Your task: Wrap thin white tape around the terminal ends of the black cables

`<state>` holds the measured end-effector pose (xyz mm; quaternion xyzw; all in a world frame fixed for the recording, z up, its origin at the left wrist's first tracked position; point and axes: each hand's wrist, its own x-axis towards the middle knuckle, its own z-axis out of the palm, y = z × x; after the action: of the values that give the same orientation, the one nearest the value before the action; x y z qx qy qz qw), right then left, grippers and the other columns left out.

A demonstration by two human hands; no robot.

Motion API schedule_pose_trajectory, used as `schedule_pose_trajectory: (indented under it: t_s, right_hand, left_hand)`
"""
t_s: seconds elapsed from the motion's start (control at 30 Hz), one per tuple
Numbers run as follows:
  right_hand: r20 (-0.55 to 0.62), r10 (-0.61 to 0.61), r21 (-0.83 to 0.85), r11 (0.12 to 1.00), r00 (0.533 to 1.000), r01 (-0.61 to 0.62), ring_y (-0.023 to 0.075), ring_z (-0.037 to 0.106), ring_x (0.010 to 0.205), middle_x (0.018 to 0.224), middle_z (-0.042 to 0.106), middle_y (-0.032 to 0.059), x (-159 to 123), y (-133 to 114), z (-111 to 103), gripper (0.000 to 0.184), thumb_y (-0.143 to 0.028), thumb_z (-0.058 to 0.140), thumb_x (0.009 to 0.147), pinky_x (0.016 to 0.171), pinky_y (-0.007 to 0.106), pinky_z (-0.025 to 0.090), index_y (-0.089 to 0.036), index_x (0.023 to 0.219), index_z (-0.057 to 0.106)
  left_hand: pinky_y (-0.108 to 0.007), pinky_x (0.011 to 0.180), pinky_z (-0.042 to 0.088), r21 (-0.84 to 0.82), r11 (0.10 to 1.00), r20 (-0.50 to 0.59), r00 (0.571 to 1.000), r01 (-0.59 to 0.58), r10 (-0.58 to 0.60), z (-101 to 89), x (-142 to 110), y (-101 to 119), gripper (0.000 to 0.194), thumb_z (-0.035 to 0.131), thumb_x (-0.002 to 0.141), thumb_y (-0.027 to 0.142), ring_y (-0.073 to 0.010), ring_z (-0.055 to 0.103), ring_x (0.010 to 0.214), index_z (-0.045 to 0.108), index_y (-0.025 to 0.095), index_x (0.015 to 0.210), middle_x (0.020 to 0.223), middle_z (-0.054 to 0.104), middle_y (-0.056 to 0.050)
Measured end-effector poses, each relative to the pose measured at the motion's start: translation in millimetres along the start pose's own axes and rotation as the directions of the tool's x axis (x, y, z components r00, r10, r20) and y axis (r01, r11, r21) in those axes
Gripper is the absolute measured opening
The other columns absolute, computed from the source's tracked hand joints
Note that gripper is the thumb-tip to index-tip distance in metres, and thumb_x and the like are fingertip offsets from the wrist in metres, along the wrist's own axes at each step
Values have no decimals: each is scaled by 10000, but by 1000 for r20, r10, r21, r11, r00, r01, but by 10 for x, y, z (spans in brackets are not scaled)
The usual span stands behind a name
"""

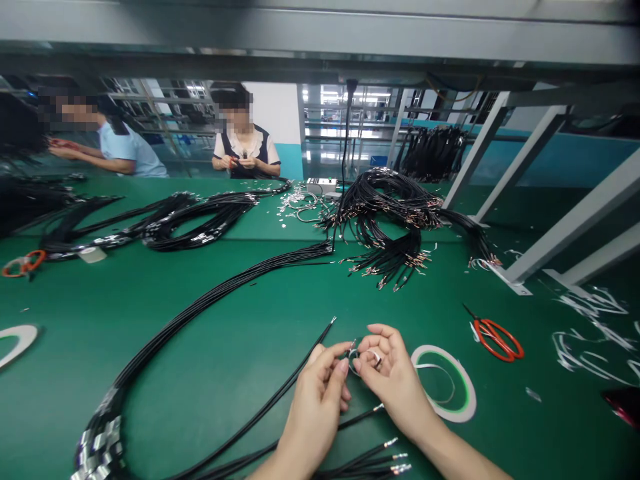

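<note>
My left hand [320, 393] and my right hand [387, 373] meet above the green table [210, 347], fingers pinched together. Between the fingertips is a small strip of clear tape [357, 357] and the metal-tipped end of a thin black wire [280, 393]. That wire runs back toward me under my left hand. A second black wire [360, 417] passes below both hands. A roll of white tape [445, 383] lies flat just right of my right hand. More wire ends with metal terminals [395, 460] lie near my wrists.
Red-handled scissors [495, 337] lie at the right. A long bundle of black cables [200, 307] curves from the centre to the bottom left. Piles of black wires [395, 220] sit farther back. Two people work across the table. Metal frame legs [565, 227] slant at the right.
</note>
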<state>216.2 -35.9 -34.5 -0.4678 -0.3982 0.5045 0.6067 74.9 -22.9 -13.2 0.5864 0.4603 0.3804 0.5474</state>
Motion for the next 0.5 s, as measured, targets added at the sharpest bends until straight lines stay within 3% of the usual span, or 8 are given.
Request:
schedule_pose_trajectory:
  t_s: [0.13, 0.23, 0.3, 0.5]
  right_hand:
    - [47, -1, 3, 1000, 999, 0, 127, 575, 772, 903, 573, -2, 0, -9, 24, 470, -140, 649, 816, 742, 267, 458, -256, 1180, 374]
    - [80, 1, 57, 998, 997, -6, 141, 603, 815, 921, 582, -1, -16, -1, 38, 531, -83, 637, 784, 791, 292, 466, -267, 1199, 361]
    - [99, 10, 83, 996, 995, -18, 147, 615, 836, 926, 586, -2, -27, -3, 44, 560, -73, 645, 767, 815, 301, 471, -273, 1205, 359]
    - [164, 26, 94, 995, 986, -42, 172, 629, 924, 975, 587, 21, -40, -47, 49, 538, -133, 646, 810, 854, 338, 473, -282, 1225, 338]
  left_hand:
    - [-208, 612, 460, 1, 999, -36, 998, -50, 50, 45, -6, 9, 200, 586, 846, 316, -125, 577, 675, 632, 189, 993, 823, 611, -22]
    - [-179, 477, 368, 1, 1000, -41, 999, -25, 25, 85, -5, 16, 154, 633, 800, 301, -82, 487, 516, 607, 170, 878, 766, 639, -14]
    - [-177, 450, 333, -14, 1000, -47, 999, -13, 12, 100, 5, 28, 161, 646, 786, 298, -68, 448, 479, 590, 164, 855, 774, 647, -17]
    - [-187, 538, 398, -91, 996, -46, 999, 7, -11, 47, 26, 67, 154, 645, 784, 266, -106, 549, 613, 555, 181, 876, 837, 652, -14]
